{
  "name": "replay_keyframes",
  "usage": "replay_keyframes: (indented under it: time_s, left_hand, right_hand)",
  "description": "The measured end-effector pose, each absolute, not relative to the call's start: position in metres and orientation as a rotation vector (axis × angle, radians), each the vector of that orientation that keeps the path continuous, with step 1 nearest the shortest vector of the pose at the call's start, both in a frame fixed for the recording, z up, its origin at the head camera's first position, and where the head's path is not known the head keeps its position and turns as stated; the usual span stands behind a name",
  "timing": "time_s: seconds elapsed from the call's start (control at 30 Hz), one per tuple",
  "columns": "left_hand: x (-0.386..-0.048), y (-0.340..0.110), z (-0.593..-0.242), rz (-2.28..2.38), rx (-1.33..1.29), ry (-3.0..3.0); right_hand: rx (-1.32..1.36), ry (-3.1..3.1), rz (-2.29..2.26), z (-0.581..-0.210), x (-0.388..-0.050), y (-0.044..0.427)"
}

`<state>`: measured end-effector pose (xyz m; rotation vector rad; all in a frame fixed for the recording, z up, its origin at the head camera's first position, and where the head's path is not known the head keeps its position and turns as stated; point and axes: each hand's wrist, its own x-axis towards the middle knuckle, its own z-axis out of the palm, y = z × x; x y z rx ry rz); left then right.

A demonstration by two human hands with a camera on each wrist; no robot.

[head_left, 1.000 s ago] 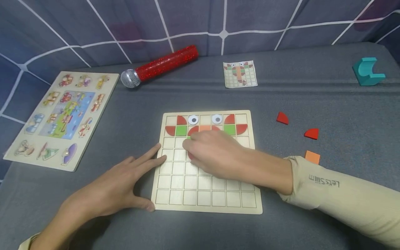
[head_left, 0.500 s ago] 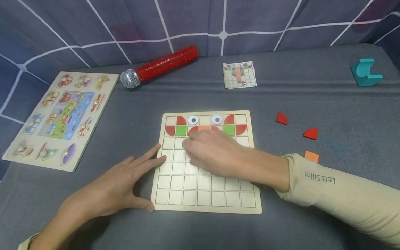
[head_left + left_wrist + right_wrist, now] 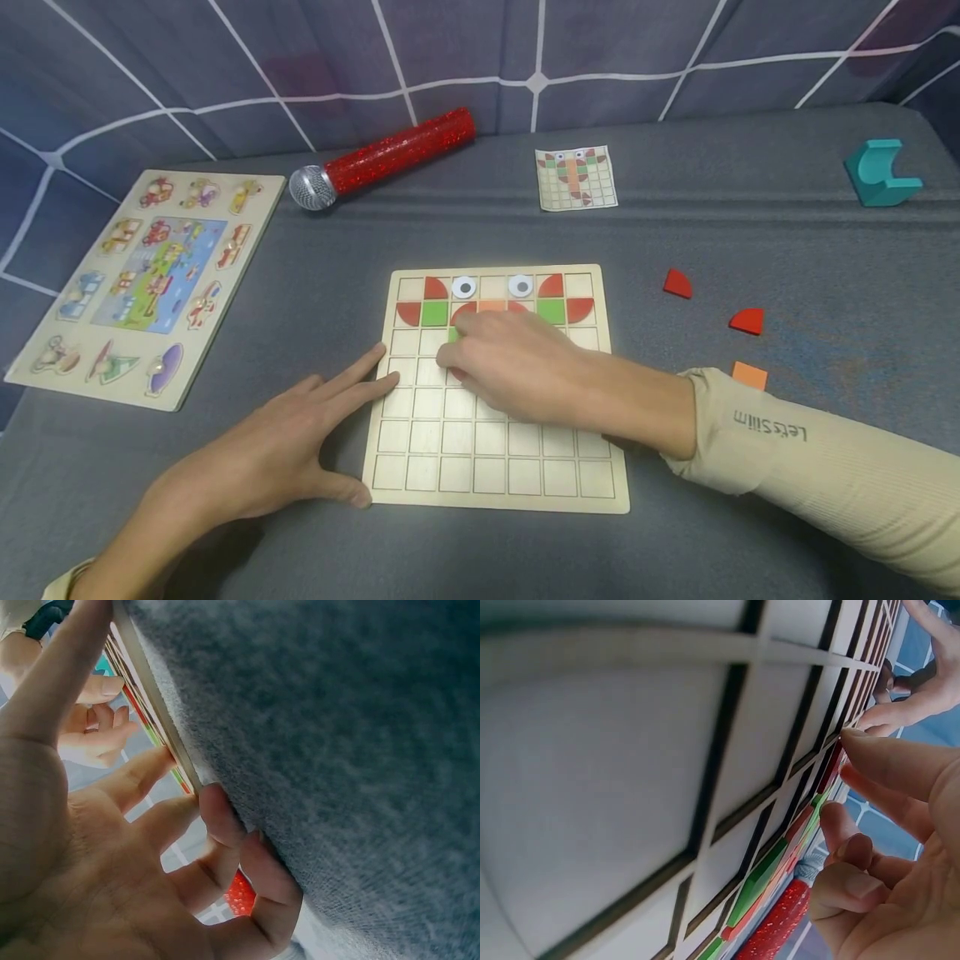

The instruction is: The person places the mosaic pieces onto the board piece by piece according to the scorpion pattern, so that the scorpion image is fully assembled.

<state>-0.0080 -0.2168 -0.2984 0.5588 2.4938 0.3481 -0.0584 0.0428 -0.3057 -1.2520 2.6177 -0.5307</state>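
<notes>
Far left: knobbed picture puzzle (image 3: 161, 279), lying flat. Left hand (image 3: 281, 442) next, fingers spread, two fingertips on left edge of grid board (image 3: 491, 475), thumb at its near corner. Red glitter microphone (image 3: 401, 154) lies beyond. Grid board centre, coloured tiles and two eye discs in far rows. Right hand (image 3: 517, 367) over it, fingers bent beside red tile (image 3: 830, 769); cannot tell whether pinched. Pattern card (image 3: 576, 179) behind. Rightward: two loose red quarter-circles (image 3: 678, 283), orange square (image 3: 750, 375) by sleeve (image 3: 825, 467), teal cradle (image 3: 881, 175).
</notes>
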Motion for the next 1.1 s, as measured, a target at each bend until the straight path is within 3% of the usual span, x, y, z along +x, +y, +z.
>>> replay_keyframes:
  time_s: [0.77, 1.1]
  left_hand:
    - [-0.009, -0.217, -0.297, 0.339, 0.564, 2.483]
    - [-0.011, -0.213, -0.299, 0.331, 0.450, 2.434]
  right_hand:
    - [-1.192, 2.626, -0.445, -0.303, -0.057, 0.045]
    - [-1.087, 2.661, -0.550, -0.287, -0.051, 0.084]
